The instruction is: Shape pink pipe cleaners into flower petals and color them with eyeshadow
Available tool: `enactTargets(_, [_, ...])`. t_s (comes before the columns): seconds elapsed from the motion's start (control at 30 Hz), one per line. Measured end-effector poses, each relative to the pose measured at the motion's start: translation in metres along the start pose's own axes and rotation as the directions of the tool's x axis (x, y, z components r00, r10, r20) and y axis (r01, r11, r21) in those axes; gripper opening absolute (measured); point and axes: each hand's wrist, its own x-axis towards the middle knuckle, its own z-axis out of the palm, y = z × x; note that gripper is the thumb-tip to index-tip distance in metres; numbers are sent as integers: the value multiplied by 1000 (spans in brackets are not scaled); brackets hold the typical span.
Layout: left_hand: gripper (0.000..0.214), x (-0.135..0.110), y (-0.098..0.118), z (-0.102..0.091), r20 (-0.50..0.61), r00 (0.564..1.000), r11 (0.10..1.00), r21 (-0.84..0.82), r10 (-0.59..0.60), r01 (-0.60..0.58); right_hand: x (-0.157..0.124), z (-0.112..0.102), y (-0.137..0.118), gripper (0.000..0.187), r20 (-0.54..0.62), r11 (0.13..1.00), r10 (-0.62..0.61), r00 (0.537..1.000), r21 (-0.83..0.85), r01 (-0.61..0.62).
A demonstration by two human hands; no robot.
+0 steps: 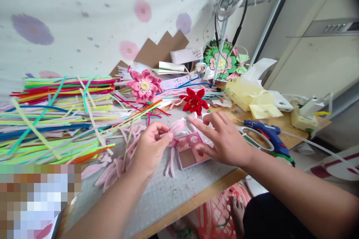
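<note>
My left hand (pixel 151 145) pinches a pale pink pipe-cleaner petal (pixel 177 127) between thumb and fingers, just above the grey cutting mat (pixel 168 190). Hovering over a small pink makeup palette (pixel 192 151) on the mat is my right hand (pixel 221 140), fingers spread and holding nothing. More pale pink petals (pixel 110 171) lie on the mat to the left of my left hand. A finished red flower (pixel 194 101) and a finished pink flower (pixel 144 85) sit behind the hands.
A big heap of coloured pipe cleaners (pixel 56 115) fills the left. A blue glue gun (pixel 270 136) and white-handled scissors (pixel 252 138) lie right of my right hand, near yellow plastic (pixel 252 99). A lamp stand (pixel 224 26) rises at the back. Below the table edge sits a pink basket (pixel 221 209).
</note>
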Motion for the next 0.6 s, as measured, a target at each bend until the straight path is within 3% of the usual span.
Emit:
enactTargets(0.23, [14,-6,4,5,39,994,986,-129,-102,106,4,7,-13,61,36,997,-82,996,-4,82])
enactTargets(0.33, [15,-7,2,5,39,994,983,-149,-102,106,4,7,-12,59,20,999,-50,999,4,50])
enactTargets(0.5, [9,-6,-5,2,-5,998,993,99,66,-65,5,2,-15,61,39,995,-22,999,98,18])
enactTargets(0.6, [4,-6,-5,0,38,982,964,190,184,-188,7,0,-20,62,27,986,12,1000,164,-16])
